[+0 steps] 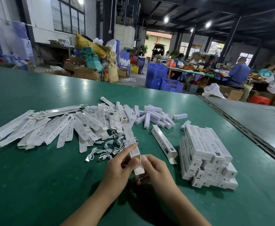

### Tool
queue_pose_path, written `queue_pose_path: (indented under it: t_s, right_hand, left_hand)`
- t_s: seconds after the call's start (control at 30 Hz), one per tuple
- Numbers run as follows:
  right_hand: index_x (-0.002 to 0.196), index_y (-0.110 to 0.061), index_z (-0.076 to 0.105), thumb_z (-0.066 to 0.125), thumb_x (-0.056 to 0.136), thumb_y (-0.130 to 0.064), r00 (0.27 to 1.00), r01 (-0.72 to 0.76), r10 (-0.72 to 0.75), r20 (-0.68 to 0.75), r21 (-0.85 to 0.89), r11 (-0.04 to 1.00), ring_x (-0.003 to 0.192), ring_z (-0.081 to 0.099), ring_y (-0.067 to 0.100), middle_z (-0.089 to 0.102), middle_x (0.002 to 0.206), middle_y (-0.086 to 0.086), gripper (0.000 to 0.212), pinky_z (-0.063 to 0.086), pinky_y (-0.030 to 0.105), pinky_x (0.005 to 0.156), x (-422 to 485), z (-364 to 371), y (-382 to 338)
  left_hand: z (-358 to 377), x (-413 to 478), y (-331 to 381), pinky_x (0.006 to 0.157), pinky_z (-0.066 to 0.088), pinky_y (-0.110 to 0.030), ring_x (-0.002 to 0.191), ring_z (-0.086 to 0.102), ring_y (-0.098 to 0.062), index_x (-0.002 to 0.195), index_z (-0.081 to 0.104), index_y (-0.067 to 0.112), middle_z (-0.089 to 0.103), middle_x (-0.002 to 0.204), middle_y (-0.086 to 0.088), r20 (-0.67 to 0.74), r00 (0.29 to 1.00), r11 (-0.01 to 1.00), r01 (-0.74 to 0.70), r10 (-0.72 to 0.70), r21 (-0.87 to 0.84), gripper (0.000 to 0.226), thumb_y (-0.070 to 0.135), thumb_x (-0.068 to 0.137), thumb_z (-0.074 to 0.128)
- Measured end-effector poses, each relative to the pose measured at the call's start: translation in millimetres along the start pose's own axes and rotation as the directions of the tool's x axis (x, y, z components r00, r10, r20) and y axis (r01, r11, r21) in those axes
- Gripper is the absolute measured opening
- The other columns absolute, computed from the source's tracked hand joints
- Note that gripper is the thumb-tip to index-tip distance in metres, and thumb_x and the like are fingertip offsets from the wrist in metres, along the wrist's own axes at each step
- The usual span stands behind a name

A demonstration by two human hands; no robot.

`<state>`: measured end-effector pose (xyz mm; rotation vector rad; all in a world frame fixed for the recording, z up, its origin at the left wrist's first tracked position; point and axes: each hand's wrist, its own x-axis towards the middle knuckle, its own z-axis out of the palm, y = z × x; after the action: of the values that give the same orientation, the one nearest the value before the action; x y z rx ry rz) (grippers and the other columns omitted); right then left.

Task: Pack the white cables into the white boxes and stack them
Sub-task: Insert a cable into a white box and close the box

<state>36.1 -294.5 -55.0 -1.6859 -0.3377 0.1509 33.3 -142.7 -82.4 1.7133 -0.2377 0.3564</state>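
Observation:
A long white box (pixel 131 144) lies slanted over the green table (pixel 52 168), its open near end between both hands. My left hand (pixel 118 168) grips that end, index finger stretched along the box's side. My right hand (pixel 153 168) pinches the white end flap (pixel 139 170). Several short white cables (pixel 104 152) lie loose just left of the box. A stack of packed white boxes (pixel 206 157) stands to the right. Another open box (pixel 163 144) lies between the stack and my hands.
Many flat unfolded box sleeves (pixel 40 128) fan out at the left. Several small white blocks (pixel 154 116) are heaped behind. A seam (pixel 241 128) separates a second table at the right. Blue crates (pixel 162 77) and seated workers fill the far background.

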Motion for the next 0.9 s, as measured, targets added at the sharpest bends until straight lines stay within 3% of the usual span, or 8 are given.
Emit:
queue_pose_path:
  t_s: [0.13,0.3,0.4,0.57,0.73,0.8,0.83,0.9]
  right_hand:
    - [0.096,-0.009,0.066,0.057,0.096,-0.035,0.994,0.102,-0.106,-0.022,-0.135,0.986,0.071,0.07,0.03,0.066,0.074,0.002,0.028,0.057,0.057,0.075,0,-5,5]
    - [0.085,-0.023,0.064,0.059,0.087,-0.05,0.978,0.194,-0.205,-0.026,-0.226,0.955,0.066,0.067,0.024,0.069,0.073,0.009,0.028,0.056,0.048,0.068,1,-12,6]
    - [0.083,-0.024,0.061,0.065,0.085,-0.043,0.967,0.234,-0.252,-0.03,-0.276,0.932,0.064,0.063,0.03,0.068,0.07,0.011,0.02,0.053,0.052,0.065,1,-16,8]
    - [0.083,-0.025,0.064,0.073,0.085,-0.031,0.967,0.241,-0.252,-0.021,-0.23,0.943,0.067,0.07,0.026,0.071,0.073,0.008,0.011,0.056,0.055,0.069,0,-17,7]
    - [0.088,-0.02,0.063,0.069,0.09,-0.013,0.943,0.314,-0.332,-0.006,-0.308,0.898,0.067,0.072,0.018,0.073,0.075,0.002,0.009,0.059,0.043,0.066,-2,-13,8]
    - [0.088,-0.021,0.063,0.068,0.089,-0.007,0.928,0.347,-0.374,-0.004,-0.361,0.866,0.065,0.07,0.018,0.07,0.074,0.002,0.014,0.057,0.045,0.065,-2,-12,7]
    - [0.089,-0.02,0.063,0.067,0.087,-0.006,0.918,0.368,-0.396,0.011,-0.394,0.843,0.068,0.068,0.019,0.069,0.076,0.001,0.016,0.057,0.045,0.066,-2,-12,7]
    - [0.097,-0.021,0.062,0.066,0.081,-0.004,0.898,0.417,-0.433,0.076,-0.454,0.787,0.084,0.066,0.014,0.064,0.098,-0.008,0.023,0.057,0.035,0.072,-2,-13,5]
  left_hand:
    - [0,0,2,0.083,0.056,-0.02,0.096,0.071,-0.004,0.116,0.065,0.056,0.076,0.101,0.016,-0.034,0.999,0.998,-0.002,0.0,-0.064,0.061,0.087,0.063,0.062]
    - [-2,-1,5,0.082,0.05,-0.011,0.101,0.069,0.0,0.113,0.067,0.05,0.075,0.103,0.021,-0.015,1.0,0.996,0.012,-0.013,-0.085,0.071,0.089,0.054,0.066]
    - [-4,-1,7,0.085,0.044,-0.004,0.107,0.062,0.012,0.106,0.065,0.064,0.072,0.106,0.025,0.0,1.0,0.999,0.013,-0.013,-0.043,0.064,0.093,0.049,0.063]
    - [-7,2,4,0.089,0.046,-0.008,0.107,0.064,0.006,0.104,0.063,0.069,0.073,0.104,0.022,0.055,0.997,0.997,0.056,-0.052,-0.059,0.062,0.086,0.046,0.074]
    - [-9,4,-6,0.081,0.051,-0.021,0.077,0.063,0.001,0.113,0.064,0.063,0.067,0.075,0.013,0.107,0.993,0.996,0.054,-0.046,-0.072,0.063,0.079,0.054,0.077]
    - [-7,5,-7,0.075,0.053,-0.02,0.072,0.062,-0.001,0.11,0.064,0.064,0.063,0.082,0.004,0.091,0.995,0.998,0.044,-0.039,-0.055,0.058,0.082,0.055,0.073]
    - [-7,5,-6,0.074,0.054,-0.023,0.075,0.064,-0.002,0.109,0.065,0.064,0.064,0.085,0.006,0.081,0.996,0.998,0.043,-0.039,-0.052,0.057,0.084,0.056,0.072]
    - [-7,6,-5,0.075,0.05,-0.011,0.088,0.066,0.007,0.109,0.066,0.062,0.071,0.087,0.024,0.055,0.998,0.997,0.04,-0.037,-0.066,0.055,0.084,0.058,0.07]
